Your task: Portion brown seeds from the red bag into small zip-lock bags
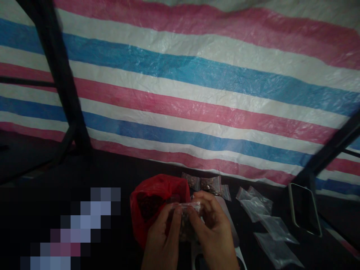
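"Head view: red bag (140, 229), and the left hand (163, 234) in front of its right edge!"

"Fingers pinching the small filled bag (184, 227), just right of the red bag!"

"Right hand (215, 223), further right of it, pinching too!"

"Flat clear bags (277, 227) well right of the red bag, phone (306, 210) beyond!"

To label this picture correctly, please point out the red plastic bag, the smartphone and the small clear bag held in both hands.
Red plastic bag (137, 225): head view, its left wall.
Smartphone (305, 210): head view, its dark screen.
Small clear bag (185, 227): head view, its body.
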`<state>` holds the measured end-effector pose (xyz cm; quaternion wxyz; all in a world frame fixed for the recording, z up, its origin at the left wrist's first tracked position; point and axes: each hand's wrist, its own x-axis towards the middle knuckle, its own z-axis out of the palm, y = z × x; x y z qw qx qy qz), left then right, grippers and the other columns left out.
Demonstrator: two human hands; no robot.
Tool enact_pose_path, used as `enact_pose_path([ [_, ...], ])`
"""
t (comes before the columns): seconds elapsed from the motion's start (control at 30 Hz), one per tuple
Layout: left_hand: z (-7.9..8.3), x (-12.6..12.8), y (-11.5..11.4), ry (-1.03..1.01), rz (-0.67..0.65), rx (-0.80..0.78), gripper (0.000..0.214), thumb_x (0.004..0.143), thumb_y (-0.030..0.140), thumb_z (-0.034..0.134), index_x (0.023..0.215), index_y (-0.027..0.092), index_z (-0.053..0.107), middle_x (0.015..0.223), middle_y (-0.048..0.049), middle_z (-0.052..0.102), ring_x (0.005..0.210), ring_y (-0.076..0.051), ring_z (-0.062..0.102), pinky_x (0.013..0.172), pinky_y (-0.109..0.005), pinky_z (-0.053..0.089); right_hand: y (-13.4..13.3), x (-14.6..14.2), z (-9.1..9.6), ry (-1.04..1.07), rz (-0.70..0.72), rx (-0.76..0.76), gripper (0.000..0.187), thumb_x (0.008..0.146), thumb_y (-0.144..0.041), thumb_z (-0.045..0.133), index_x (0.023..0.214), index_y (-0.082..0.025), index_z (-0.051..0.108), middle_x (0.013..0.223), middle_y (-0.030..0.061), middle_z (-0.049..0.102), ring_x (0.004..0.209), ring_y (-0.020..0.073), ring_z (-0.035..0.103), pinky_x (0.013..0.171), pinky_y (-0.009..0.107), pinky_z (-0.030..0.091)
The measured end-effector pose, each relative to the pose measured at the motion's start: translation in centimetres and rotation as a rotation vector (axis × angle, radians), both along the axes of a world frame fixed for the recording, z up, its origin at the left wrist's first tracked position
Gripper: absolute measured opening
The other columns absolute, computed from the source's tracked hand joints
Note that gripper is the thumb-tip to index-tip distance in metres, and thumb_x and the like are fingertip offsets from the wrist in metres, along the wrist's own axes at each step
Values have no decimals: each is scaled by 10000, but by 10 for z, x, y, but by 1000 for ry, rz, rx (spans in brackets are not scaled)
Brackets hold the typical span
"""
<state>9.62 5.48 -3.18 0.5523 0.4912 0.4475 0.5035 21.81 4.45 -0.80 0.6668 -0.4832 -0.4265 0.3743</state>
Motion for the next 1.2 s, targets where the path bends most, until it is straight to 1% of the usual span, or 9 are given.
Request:
enact_pose_path([
  [0.1,-1,0,0,-16,3,16,536,929,711,597,1121,238,757,1144,-77,821,1003,-275,773,887,-339,629,1,-1,0,1,21,-7,382,744,-428,870,1051,-254,722,904,9,755,771,167,670,709,253,571],
  [0.23,-3,0,1,-37,15,7,535,932,705,599,1137,235,749,1136,-79,827,996,-278,779,848,-334,634,2,-1,-1,6,82,-26,419,755,-445,874,1089,-250,713,906,19,769,816,186,701,753,275,581],
  [0.3,-4,0,2,-34,16,4,559,934,716,586,1166,229,734,1165,-88,819,1027,-281,775,889,-346,628,1,-1,-1,17,88,-23,428,747,-449,889,1081,-248,713,894,21,773,819,191,711,761,282,587],
  [0.5,-7,-3,1,29,0,30,564,960,711,542,1173,218,719,1264,-121,784,1150,-304,740,1008,-391,587,1,-2,1,52,52,5,443,705,-476,929,1023,-247,722,825,16,777,748,182,708,688,267,595],
  [0.67,-7,-4,0,23,18,55,555,958,706,546,1129,217,745,1226,-126,795,1110,-303,753,962,-378,603,1,-1,4,39,42,-7,443,694,-496,936,1001,-246,736,806,17,771,744,188,714,679,270,595],
  [0.83,-3,-3,0,41,30,63,538,964,696,538,1110,224,750,1202,-113,804,1094,-289,756,965,-359,594,2,-2,3,50,34,-18,457,677,-486,943,1014,-253,740,808,15,778,746,197,732,686,278,597],
  [1.03,-1,-6,2,38,79,45,539,942,701,570,1103,225,765,1153,-92,823,1067,-288,760,923,-341,603,2,-4,3,45,47,-52,476,690,-495,925,1051,-249,734,872,34,798,802,210,736,731,293,595],
  [1.17,3,-6,-1,21,39,41,535,942,703,565,1089,227,760,1114,-79,833,1036,-273,765,894,-322,607,1,-6,4,39,39,-77,488,686,-498,918,1053,-243,723,875,36,788,815,219,731,741,305,596],
  [1.2,5,-5,-2,11,48,35,525,943,698,566,1077,228,760,1099,-75,836,1022,-270,767,884,-319,607,1,-6,4,32,32,-79,483,681,-498,919,1038,-240,722,873,38,786,814,220,728,739,304,596],
])
